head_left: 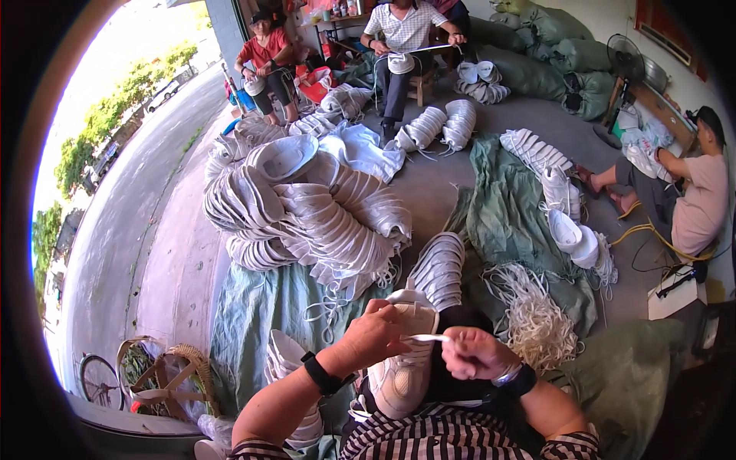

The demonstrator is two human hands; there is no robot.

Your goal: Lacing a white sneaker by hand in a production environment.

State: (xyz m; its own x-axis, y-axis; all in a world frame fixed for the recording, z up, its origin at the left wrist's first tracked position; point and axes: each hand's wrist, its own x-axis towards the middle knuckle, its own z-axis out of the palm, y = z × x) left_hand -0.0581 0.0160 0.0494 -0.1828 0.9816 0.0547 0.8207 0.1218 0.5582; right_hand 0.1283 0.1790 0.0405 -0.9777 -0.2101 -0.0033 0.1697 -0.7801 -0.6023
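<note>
On my lap rests a white sneaker upper [400,387], its toe toward me and its tongue and lace rows facing up. My left hand [368,337] lies over its left side, fingers curled and closed on the upper near the eyelets. A white shoelace [426,337] runs taut from the upper's lacing to my right hand [475,354], which pinches it just right of the shoe. The exact fingertips of my left hand are partly hidden. Beyond the shoe stands a nested stack of white uppers [440,268]; another stack [284,360] lies beside my left forearm.
A large heap of nested uppers [307,207] fills the left middle. Loose white laces [533,314] lie in a pile on green sheeting [498,199] at right. Three people [264,54] sit working around the room. A woven basket [165,379] stands at lower left; stuffed sacks [583,57] line the back.
</note>
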